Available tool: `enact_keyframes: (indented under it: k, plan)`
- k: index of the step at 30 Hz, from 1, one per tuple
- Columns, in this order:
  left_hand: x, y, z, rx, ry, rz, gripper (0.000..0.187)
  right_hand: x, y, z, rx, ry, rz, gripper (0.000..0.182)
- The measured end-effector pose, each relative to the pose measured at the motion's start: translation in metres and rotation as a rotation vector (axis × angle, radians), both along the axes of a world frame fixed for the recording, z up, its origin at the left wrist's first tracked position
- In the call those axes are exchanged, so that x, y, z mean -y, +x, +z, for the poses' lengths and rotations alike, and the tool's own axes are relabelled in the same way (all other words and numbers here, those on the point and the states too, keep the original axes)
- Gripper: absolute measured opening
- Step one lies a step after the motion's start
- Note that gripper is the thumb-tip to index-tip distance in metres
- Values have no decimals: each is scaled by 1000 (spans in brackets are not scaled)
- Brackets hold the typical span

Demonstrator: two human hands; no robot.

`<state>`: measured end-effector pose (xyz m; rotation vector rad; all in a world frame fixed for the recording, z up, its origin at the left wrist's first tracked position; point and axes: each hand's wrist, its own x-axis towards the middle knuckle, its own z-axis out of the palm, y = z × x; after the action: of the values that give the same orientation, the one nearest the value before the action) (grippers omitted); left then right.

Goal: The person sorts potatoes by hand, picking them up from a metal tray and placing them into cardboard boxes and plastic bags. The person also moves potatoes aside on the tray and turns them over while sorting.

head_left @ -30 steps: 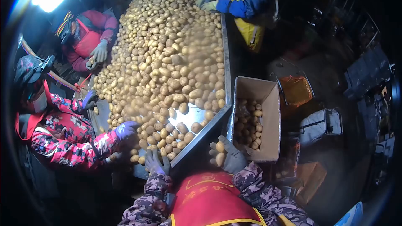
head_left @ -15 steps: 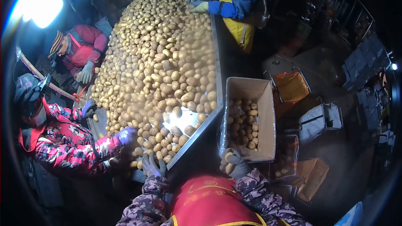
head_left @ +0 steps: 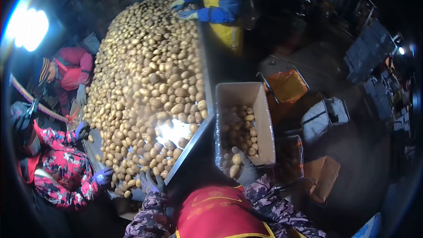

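My left hand [head_left: 151, 182], in a grey glove, rests at the near edge of the potato heap [head_left: 145, 70] with its fingers stretched out and apart. Loose potatoes lie just beyond its fingertips; it grips none that I can see. At the near end of an upright cardboard box [head_left: 264, 128], my gloved right hand [head_left: 247, 172] is closed around two potatoes [head_left: 236, 159]. Inside that plastic-lined box, more potatoes [head_left: 250, 133] cover the bottom.
A metal-rimmed sorting table [head_left: 190, 143] bears the heap. Co-workers stand along it: one in pink camouflage [head_left: 66, 167], one in red [head_left: 72, 68], one in blue sleeves [head_left: 222, 6]. Right of my box are an orange-lined crate [head_left: 288, 88], a white bag [head_left: 315, 121] and an open carton [head_left: 324, 178].
The whole view has shifted, so the table and box appear further left. My right hand has moved closer against the box with its potatoes. The camouflage-clad co-worker's near hand has drawn away from mine.
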<state>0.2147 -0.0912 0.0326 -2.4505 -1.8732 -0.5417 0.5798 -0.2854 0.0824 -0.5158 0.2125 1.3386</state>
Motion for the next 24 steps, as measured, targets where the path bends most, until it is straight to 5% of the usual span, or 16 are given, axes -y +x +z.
enact_keyframes:
  k: [10, 12, 17, 19, 21, 23, 24]
  plan:
    - [-13, -25, -32, -91, -24, -41, 55, 25, 20, 12, -130, 176, -145, 57]
    - [-5, -11, -5, -123, -164, -4, 59, 34, 23, -2, -129, 249, -185, 57]
    - [-24, -35, -61, -84, 53, -41, 57, 75, 34, -4, -103, 232, -289, 61]
    - [-12, -23, -25, -299, 379, -354, 27, 95, 40, -11, -90, 298, -295, 60]
    - [-16, -29, -46, -240, 239, -137, 44, 108, 36, -18, -173, 532, -313, 60]
    - [-21, -24, -49, -171, 163, -94, 44, 124, 34, -11, -11, 147, -366, 77]
    - [-24, -22, -49, -160, 148, -86, 44, 135, 32, -15, -4, 223, -387, 73]
